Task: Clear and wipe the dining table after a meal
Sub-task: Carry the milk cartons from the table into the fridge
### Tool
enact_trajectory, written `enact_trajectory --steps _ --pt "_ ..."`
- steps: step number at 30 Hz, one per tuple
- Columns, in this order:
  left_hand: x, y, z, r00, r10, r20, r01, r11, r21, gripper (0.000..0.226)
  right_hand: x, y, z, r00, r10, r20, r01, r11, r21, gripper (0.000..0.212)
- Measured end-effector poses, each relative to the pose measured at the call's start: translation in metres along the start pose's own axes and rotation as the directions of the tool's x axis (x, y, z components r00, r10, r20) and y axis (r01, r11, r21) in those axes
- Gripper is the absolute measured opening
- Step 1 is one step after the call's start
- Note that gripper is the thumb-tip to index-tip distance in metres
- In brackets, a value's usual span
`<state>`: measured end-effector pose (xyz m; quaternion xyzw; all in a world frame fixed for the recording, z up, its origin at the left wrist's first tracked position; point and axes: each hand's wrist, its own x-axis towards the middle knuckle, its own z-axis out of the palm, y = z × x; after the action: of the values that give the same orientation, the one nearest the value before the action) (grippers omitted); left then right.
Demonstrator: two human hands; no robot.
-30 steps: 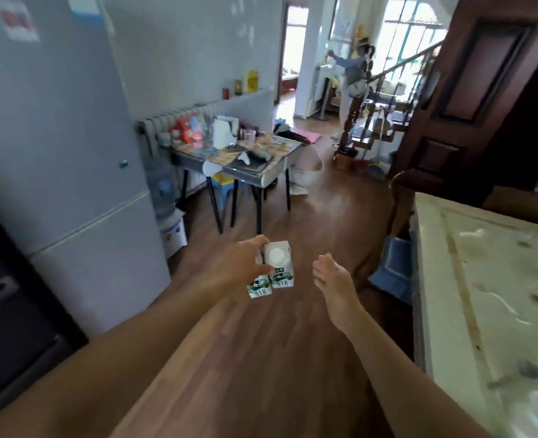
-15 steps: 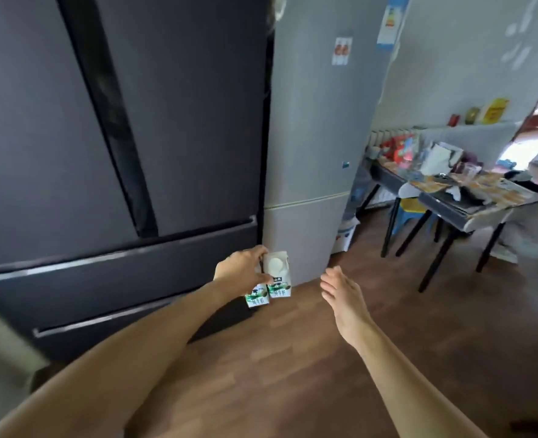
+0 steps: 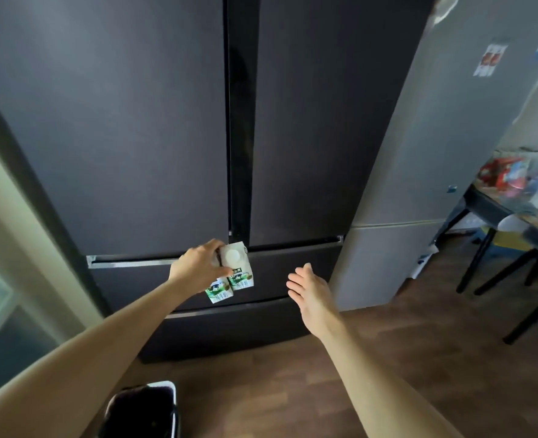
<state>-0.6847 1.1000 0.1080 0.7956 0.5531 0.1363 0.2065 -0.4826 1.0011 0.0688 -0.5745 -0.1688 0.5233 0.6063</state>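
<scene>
The double-door fridge (image 3: 135, 121) fills the middle of the view. In front of its upper drawer, just below where the two doors meet, the left hand (image 3: 195, 267) holds two cartons (image 3: 240, 273) side by side. The right hand (image 3: 308, 289) hangs to the right of them, before the same drawer. A second fridge (image 3: 435, 153) stands against the double-door fridge's right side, and a table (image 3: 482, 200) with things piled on it stands further right. A bin (image 3: 141, 412) sits on the floor before the fridge, under the left forearm.

Green print on the 2 cartons (image 3: 241, 275) is too blurred to read.
</scene>
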Motion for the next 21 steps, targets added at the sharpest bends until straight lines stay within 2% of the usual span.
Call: enact_trajectory --steps 10,16,21 --pt "0.079 -0.055 0.012 0.996 -0.087 -0.002 0.087 0.996 0.003 0.054 0.128 0.016 0.059 0.981 0.194 0.005 -0.19 0.961 0.2 0.061" --pt "0.139 -0.071 0.033 0.983 -0.184 0.026 0.183 0.983 0.005 0.054 0.226 0.028 0.076 0.942 0.335 -0.03 -0.292 0.858 0.423 0.07" --pt "0.176 -0.081 0.049 0.961 -0.27 0.058 0.269 0.963 0.019 0.054 0.286 0.036 0.088 0.901 0.433 -0.026 -0.357 0.773 0.525 0.077"
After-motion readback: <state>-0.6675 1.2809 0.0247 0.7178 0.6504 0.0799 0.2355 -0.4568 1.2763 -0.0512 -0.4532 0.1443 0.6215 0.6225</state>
